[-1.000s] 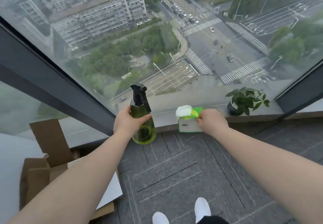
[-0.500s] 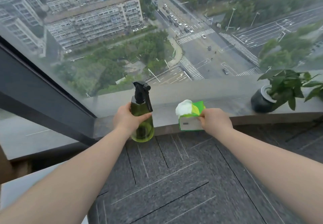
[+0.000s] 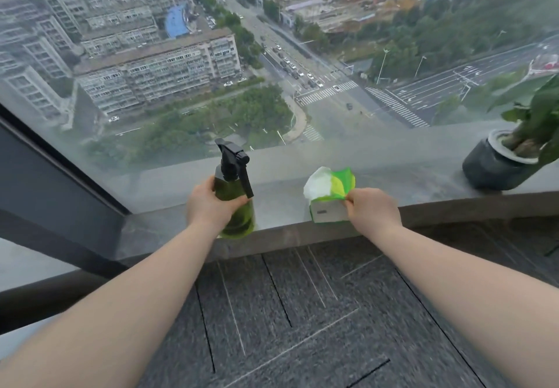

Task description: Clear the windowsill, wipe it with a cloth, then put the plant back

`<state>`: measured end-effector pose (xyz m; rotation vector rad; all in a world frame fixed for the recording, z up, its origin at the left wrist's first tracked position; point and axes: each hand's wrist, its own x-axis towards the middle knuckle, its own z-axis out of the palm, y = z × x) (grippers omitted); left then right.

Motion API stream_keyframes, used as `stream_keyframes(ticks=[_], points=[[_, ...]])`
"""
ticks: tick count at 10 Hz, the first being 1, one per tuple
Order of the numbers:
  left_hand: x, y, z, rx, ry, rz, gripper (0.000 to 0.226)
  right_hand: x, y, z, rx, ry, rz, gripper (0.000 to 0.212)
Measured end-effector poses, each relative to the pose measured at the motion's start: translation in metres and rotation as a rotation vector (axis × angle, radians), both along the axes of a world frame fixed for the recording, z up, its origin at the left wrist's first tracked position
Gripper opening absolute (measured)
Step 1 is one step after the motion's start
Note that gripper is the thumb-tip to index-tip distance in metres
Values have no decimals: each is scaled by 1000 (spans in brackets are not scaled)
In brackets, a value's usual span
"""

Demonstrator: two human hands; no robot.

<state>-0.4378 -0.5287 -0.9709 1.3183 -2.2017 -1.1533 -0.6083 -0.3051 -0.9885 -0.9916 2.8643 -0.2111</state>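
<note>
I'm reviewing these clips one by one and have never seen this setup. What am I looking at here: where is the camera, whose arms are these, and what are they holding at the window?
There is no machine: a person wears a wide-angle camera on the head, looking forward and down, so the two bare arms are their own. The left hand grips a green spray bottle with a black trigger top, its base at the front edge of the grey windowsill. The right hand pinches a green and white tissue pack with a white tissue sticking out of its top, over the sill. At the far right a potted plant in a dark pot stands on the sill. Beyond the glass is a city street far below; grey carpet tiles cover the floor.
</note>
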Motion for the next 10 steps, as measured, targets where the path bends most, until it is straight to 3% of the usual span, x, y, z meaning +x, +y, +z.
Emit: stream_keyframes(ticks=[3,5,6,8,9,10], points=[[-9,-3,-34,52,113,117,52,-5,2,-55,-49,82,-27,24],[-7,-2,-41,51,119,69,56,-10,7,-66,-110,-19,-168,24],[-4,1,-46,41,78,37,61,-12,8,-67,-130,-97,-244,22],[15,16,-65,29,-247,67,91,-9,12,-66,-142,-131,-252,21],[27,26,-74,-19,-379,49,79,-3,14,-61,-133,-131,-239,23],[33,38,-69,-32,-461,2,48,2,14,-48,-74,-115,-233,41]])
